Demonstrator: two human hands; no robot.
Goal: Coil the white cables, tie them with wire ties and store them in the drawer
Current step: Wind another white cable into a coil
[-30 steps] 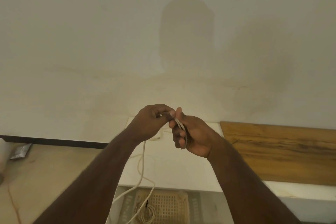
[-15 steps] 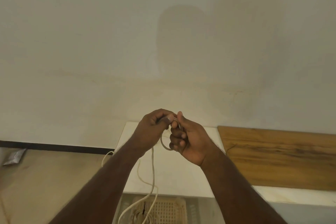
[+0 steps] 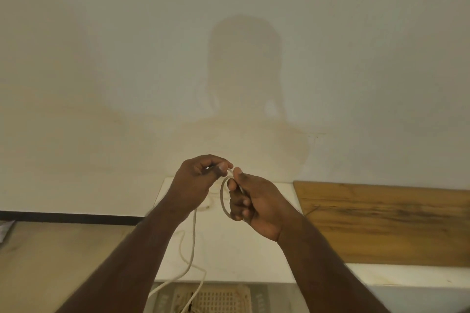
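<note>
Both hands are raised in front of the wall, above a white cabinet top (image 3: 229,256). My right hand (image 3: 254,201) grips a small coil of white cable (image 3: 223,198), with a loop standing out to the left of its fingers. My left hand (image 3: 198,180) pinches the same cable just above that loop, thumb and fingertips almost touching the right thumb. From the left hand the loose cable (image 3: 193,241) hangs down and trails into a slatted basket (image 3: 218,300) below the cabinet's front edge.
A wooden board (image 3: 381,221) lies on the surface at the right, against the wall. To the left is a beige floor (image 3: 50,262) with a dark skirting strip (image 3: 63,217). A crumpled wrapper (image 3: 5,229) shows at the left edge.
The loop at my right hand has grown larger and hangs lower. Both hands stay close together, and the hanging cable has swung slightly. The camera has shifted a little.
</note>
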